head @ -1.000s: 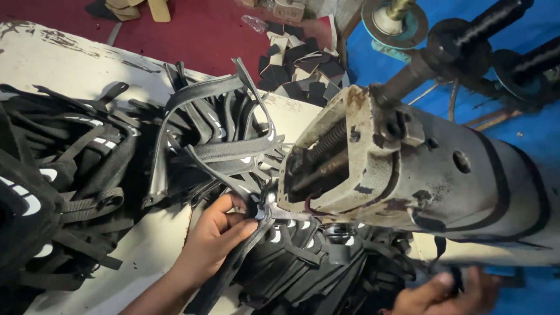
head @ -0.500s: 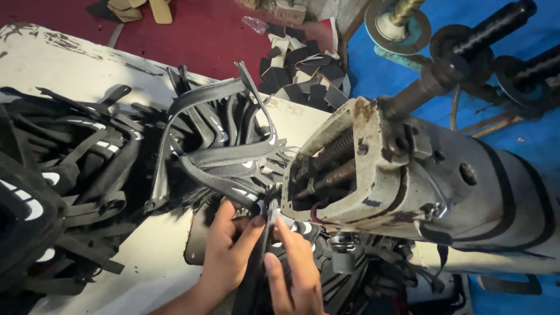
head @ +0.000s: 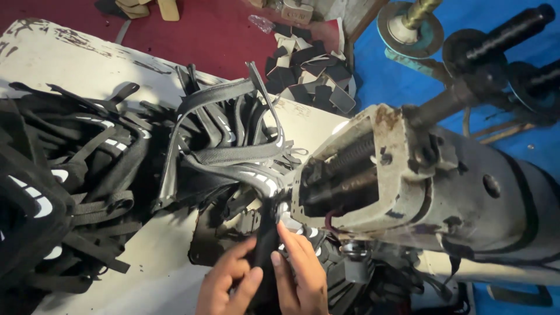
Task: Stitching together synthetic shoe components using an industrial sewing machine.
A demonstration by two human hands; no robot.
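Head view, looking down at a white worktable (head: 76, 58) w/ a worn sewing machine (head: 420, 181) on the right side. Both hands sit at the bottom centre, close together, pinching one black strap (head: 265, 239) between them. Left hand (head: 227, 286) is curled, fingers bent round the strap's left edge, thumb on top. Right hand (head: 300, 271) lies flatter, fingers stretched fwd along the strap's right edge, tips pressing it; neither hand is wide open. Strap runs up from the hands toward the machine head, its upper end joining a curved black-and-white strap piece (head: 245, 175) just left of the machine's open end, approx. at the needle area; exact contact w/ the needle can't be told. Big heap of black straps (head: 76, 175) covers the table's left half, well apart from the hands. More strap pieces lie under the machine. Pile of cut black and tan pieces (head: 309, 70) sits at the table's far edge, on the red floor (head: 198, 29). Blue sheet (head: 385, 76) behind machine.
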